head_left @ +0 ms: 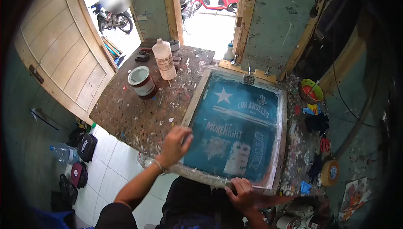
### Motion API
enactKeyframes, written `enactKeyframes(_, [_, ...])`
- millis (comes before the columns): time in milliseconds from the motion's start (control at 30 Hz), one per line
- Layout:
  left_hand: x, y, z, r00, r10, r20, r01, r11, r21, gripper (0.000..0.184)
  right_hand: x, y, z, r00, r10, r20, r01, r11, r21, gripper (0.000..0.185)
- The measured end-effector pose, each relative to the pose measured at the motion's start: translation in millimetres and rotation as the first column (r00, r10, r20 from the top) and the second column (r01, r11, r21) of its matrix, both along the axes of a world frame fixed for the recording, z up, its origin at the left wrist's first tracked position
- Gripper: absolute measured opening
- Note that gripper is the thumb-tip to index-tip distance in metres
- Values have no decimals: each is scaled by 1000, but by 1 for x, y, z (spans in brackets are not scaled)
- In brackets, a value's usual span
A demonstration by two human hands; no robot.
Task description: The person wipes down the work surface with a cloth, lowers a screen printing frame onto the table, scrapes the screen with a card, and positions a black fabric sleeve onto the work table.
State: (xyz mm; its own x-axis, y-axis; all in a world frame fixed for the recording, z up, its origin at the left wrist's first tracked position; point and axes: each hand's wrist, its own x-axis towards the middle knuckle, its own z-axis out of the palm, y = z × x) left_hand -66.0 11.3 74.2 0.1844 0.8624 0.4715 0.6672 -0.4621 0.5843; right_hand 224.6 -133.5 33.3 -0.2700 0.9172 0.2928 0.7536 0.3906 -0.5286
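Note:
A framed printing screen [201, 128] with teal mesh lies on the worktable, showing a star and lettering such as "LOS ANGELES" and "MOREHIGHT". Over the frame's left edge is my left hand [173, 146], its fingers curled together; whether anything small is between them cannot be made out. My right hand [242, 193] rests at the frame's near edge, with fingers over the rim and the thumb against its front. Metal hinge clamps [249, 78] sit at the frame's far edge.
The stained worktable [126, 111] carries a paint can [142, 82] and a plastic bottle [164, 60] at the left. To the right are a green bowl [311, 91], red scissors [324, 145] and a tape roll [330, 172]. Motorbikes stand outside the doorways, with a person near one.

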Motion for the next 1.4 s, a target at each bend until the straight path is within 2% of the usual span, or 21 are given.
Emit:
enactKeyframes(167, [-17,197,-9,922,148,-358,-133,989,66,34,3,12,-12,978,-37,-204,43,999,25,32])
enactKeyframes(267, [-28,307,-22,732,202,-651,-138,979,149,44,1,11,-13,971,-131,-200,139,990,25,28])
enactKeyframes(300, [-55,370,-80,597,398,-697,-186,913,363,46,1,9,-14,960,-176,-219,178,984,-9,27])
enactKeyframes(333, [-66,396,-95,22,484,-875,-81,873,481,61,1,11,-11,972,-183,-144,185,983,-2,24])
enactKeyframes(367, [-92,451,-123,341,354,-871,-407,890,203,71,-1,10,-8,963,-248,-107,243,968,-56,24])
enactKeyframes(400, [-92,457,-104,447,306,-841,-526,850,30,78,-1,11,-7,962,-230,-145,218,972,-90,23])
enactKeyframes(433, [-79,452,-87,400,494,-772,-682,723,110,82,0,12,-5,960,-205,-192,185,976,-116,22])
enactKeyframes(467, [-71,456,-77,342,459,-820,-779,626,26,79,-1,15,-4,951,-253,-177,226,961,-157,22])
enactKeyframes(500, [-104,486,-83,532,185,-826,-627,742,-238,72,-2,17,-4,948,-253,-192,228,963,-142,20])
enactKeyframes(633, [-75,478,-67,330,488,-808,-855,517,-37,66,0,23,6,945,-240,-221,194,958,-211,17])
enactKeyframes(767, [-138,535,-90,153,214,-965,-831,556,-9,83,4,21,5,937,-231,-262,175,960,-220,17])
enactKeyframes(833, [-182,560,-92,509,44,-860,-725,561,-400,79,5,19,3,930,-242,-275,182,957,-228,17])
enactKeyframes(967, [-162,541,-84,237,278,-931,-794,608,-21,87,4,20,3,923,-250,-294,185,955,-232,19])
enactKeyframes(1000, [-181,556,-85,357,152,-922,-731,659,-175,87,4,20,3,919,-259,-298,196,954,-225,19])
enactKeyframes(1033, [-212,576,-103,427,241,-871,-739,648,-183,90,4,18,2,920,-251,-302,189,957,-220,19])
enactKeyframes(1133, [-215,580,-106,436,216,-874,-717,670,-192,102,2,21,0,916,-261,-305,207,958,-199,17])
enactKeyframes(1167, [-215,589,-121,303,442,-844,-807,590,19,105,2,21,1,914,-262,-309,209,958,-195,16])
enactKeyframes(1233, [-188,575,-105,292,598,-747,-769,611,188,103,3,19,4,913,-265,-309,202,954,-222,17])
enactKeyframes(1300, [-102,510,-34,425,640,-640,-758,638,135,114,5,20,5,917,-242,-318,176,959,-223,18])
enactKeyframes(1367, [-53,476,-1,499,731,-465,-677,664,316,113,5,21,8,886,-277,-373,192,949,-249,20])
enactKeyframes(1400, [-39,459,10,721,630,-288,-584,777,235,108,7,21,12,847,-287,-447,155,939,-308,25])
